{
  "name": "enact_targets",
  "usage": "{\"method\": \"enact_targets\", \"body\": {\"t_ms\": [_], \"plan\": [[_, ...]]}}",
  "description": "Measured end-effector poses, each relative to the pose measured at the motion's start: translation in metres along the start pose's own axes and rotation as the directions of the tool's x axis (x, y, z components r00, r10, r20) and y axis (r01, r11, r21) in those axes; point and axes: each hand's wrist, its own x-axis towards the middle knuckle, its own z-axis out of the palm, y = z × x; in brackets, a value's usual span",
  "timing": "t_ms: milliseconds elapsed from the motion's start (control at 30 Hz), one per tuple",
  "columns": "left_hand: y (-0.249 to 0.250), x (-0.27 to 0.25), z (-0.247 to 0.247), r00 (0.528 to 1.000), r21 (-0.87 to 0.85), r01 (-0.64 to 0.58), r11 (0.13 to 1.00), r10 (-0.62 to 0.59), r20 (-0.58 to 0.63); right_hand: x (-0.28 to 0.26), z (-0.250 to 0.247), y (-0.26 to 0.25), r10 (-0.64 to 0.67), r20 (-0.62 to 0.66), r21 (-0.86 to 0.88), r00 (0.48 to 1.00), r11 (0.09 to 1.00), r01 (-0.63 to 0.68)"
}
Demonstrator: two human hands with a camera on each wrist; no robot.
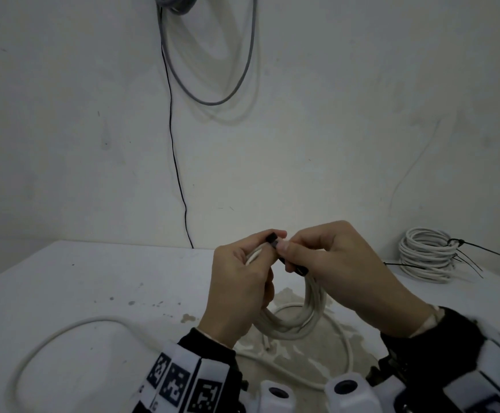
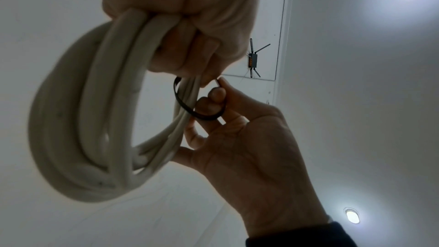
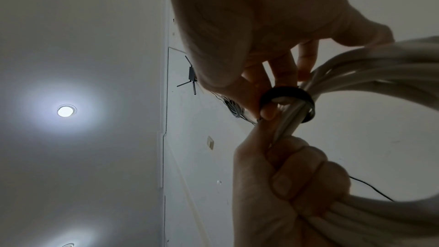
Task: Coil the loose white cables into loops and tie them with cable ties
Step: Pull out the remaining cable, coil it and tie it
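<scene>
**A:** Right, we're above the white table (image 1: pixel 99 281), and the left hand (image 1: pixel 237 293) has its fingers wrapped round a coil of white cable (image 1: pixel 299 317), held up off the surface with the loops hanging below the fist.

**B:** And the right hand (image 1: pixel 341 269) is pinching a black cable tie (image 3: pixel 288 99), which is looped loosely round the bundle just beside the left fist. You can see one right fingertip sitting inside that loop from the wrist views.

**A:** So it's the threading and cinching stage, I'd say. What makes it go well?

**B:** Keep the left grip firm so no strand slips out, get that finger clear of the loop, then pull the tail straight through the head until it bites on every strand.

**A:** Risk?

**B:** Trapping only some of the loops, or skin.

**A:** Meanwhile a loose white cable (image 1: pixel 73 332) lies on the table near the person, and a stack of tied coils (image 1: pixel 426 254) sits at the far right.

**B:** More to do, then.
</scene>
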Motion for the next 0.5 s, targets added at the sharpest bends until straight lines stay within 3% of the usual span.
{"method": "enact_targets", "body": {"t_ms": [233,500], "plan": [[0.0035,-0.0017,0.0014,0.998,-0.007,-0.048,0.999,0.048,0.037,0.0011,0.0005,-0.0013,-0.001,-0.044,0.006,0.999,1.0,0.001],[0.0045,-0.0059,0.0036,0.972,0.162,-0.219,0.962,0.2,0.123,0.0008,-0.0022,-0.0002,0.024,-0.085,0.137,0.996,0.99,-0.012]]}}
